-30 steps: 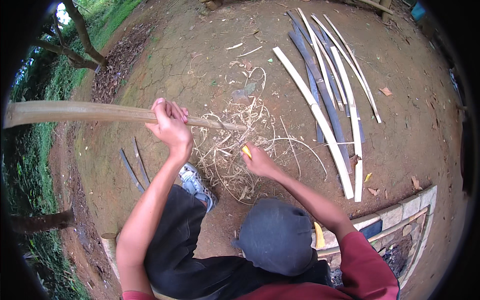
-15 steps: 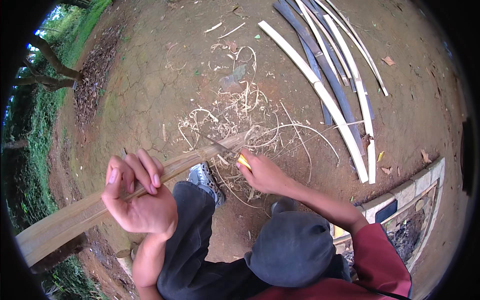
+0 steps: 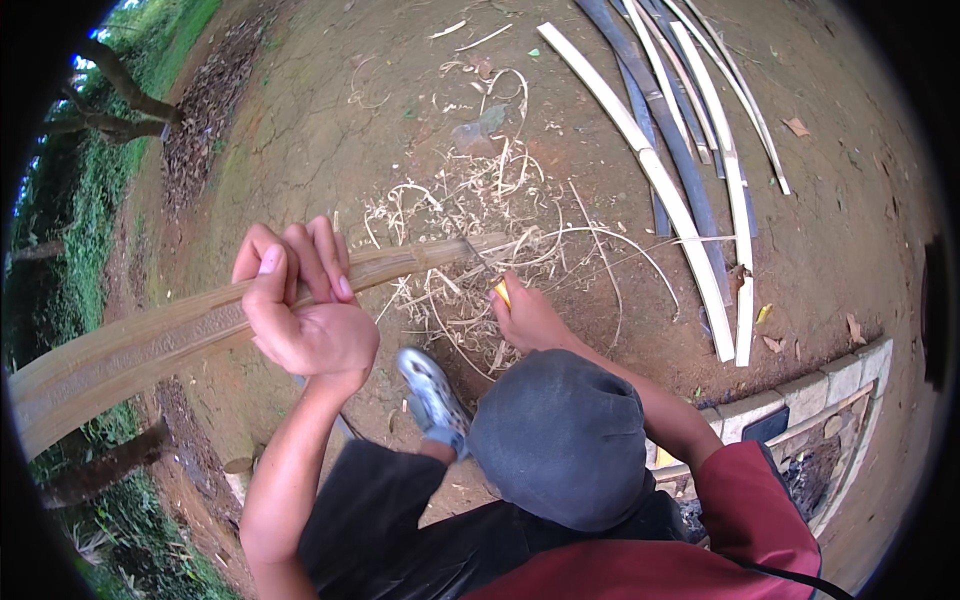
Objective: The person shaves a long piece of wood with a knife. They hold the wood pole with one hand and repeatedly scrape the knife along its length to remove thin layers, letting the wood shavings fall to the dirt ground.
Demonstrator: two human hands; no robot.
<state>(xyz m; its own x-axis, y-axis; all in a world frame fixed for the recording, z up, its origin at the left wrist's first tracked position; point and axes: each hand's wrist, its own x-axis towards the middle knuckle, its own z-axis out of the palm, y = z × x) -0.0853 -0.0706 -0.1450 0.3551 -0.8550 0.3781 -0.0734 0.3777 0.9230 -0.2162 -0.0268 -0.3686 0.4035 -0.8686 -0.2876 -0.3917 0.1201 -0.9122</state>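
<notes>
A long split bamboo strip [image 3: 150, 345] slants from the left rim up to the middle of the view, its far end over a heap of pale curled shavings [image 3: 500, 185]. My left hand [image 3: 305, 295] is closed on the strip, fingers curled over it and palm turned up. In my right hand [image 3: 530, 318] is a knife [image 3: 502, 293] with a yellow handle, mostly covered by the fingers. Its thin dark blade lies across the strip close to the far end.
Several pale and dark bamboo strips [image 3: 690, 190] lie on the bare earth at the upper right. A low block border [image 3: 800, 400] runs along the lower right, with a dark flat rectangular object [image 3: 767, 425] on it. My shoe [image 3: 432, 392] stands below the shavings. Tree trunks [image 3: 125, 90] rise at the left.
The knife has moved along the strip toward its far end. My left hand sits higher in the view and still grips the strip. My foot and leg have shifted, and the view has moved slightly.
</notes>
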